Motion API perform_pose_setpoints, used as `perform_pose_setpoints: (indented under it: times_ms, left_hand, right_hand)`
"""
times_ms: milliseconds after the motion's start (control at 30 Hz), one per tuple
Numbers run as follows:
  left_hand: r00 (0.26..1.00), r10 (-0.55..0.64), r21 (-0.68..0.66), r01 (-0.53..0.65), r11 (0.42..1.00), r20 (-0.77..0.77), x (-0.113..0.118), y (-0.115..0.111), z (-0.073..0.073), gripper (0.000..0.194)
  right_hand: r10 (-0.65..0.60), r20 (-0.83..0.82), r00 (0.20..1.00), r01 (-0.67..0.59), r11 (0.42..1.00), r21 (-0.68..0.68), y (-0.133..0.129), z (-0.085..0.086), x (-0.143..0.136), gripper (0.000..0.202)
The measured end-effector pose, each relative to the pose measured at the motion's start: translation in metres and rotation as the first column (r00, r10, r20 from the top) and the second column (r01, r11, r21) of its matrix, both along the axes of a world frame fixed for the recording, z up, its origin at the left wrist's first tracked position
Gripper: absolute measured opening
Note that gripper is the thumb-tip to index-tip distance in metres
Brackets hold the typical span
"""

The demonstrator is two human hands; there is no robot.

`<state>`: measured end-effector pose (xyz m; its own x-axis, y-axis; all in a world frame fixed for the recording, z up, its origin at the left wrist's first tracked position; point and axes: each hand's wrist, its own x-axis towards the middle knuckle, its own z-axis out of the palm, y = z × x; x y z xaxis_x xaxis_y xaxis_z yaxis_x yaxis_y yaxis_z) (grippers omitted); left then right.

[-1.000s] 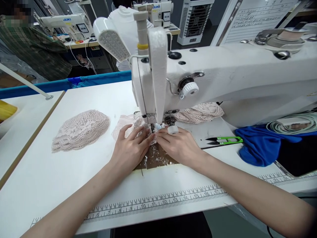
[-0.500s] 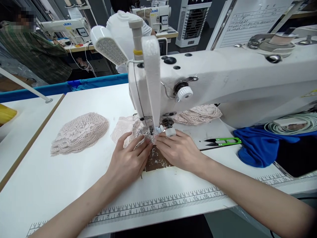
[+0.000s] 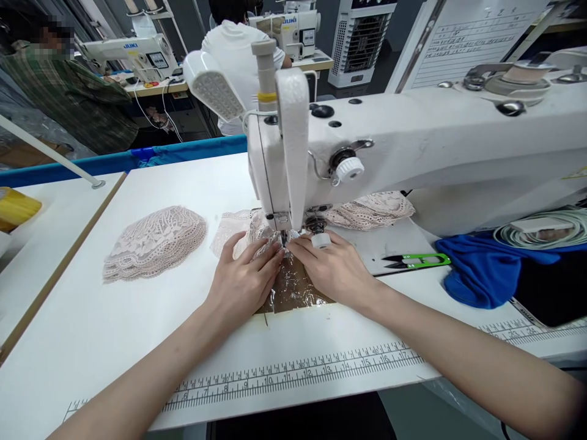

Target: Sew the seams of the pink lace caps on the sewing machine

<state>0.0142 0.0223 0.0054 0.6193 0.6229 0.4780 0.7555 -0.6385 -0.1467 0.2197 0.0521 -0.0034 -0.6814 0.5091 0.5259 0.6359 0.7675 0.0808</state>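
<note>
A pale pink lace piece (image 3: 257, 230) lies under the needle area (image 3: 284, 237) of a white sewing machine (image 3: 316, 143). My left hand (image 3: 245, 269) presses on the lace left of the needle, fingers bent and close together. From the right, my right hand (image 3: 337, 269) pinches the lace edge near the presser foot, with its fingertips almost meeting the left ones. Fingers and the machine head hide part of the lace and the foot. Below the fingertips shows a brown plate (image 3: 296, 287) covered with shiny clear film.
A lace stack (image 3: 156, 244) lies left; more lace (image 3: 371, 211) sits behind the needle. Green thread snips (image 3: 417, 261), blue cloth (image 3: 481, 272), a coiled pale band (image 3: 541, 229) and a dark phone (image 3: 550, 293) lie right. A ruler strip (image 3: 275, 379) runs along the front edge. Two people work beyond.
The view has shifted slightly, so the machine and table appear further right. Both hands have edged a little left relative to the needle, and more of the brown plate shows between them.
</note>
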Motion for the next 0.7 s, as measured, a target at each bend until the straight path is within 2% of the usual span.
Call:
perform_pose_setpoints:
  times_ms: [300,700]
  left_hand:
    - [0.999,0.029,-0.029,-0.028,0.999,0.024,0.003,-0.012,0.004,0.026]
    - [0.999,0.037,0.019,-0.038,0.999,0.007,0.001,-0.003,0.002,0.022]
  right_hand:
    - [0.023,-0.028,0.999,-0.023,1.0,0.015,-0.004,0.0,0.001,0.034]
    - [-0.003,0.014,1.0,0.003,1.0,-0.012,0.0,-0.002,0.001,0.035]
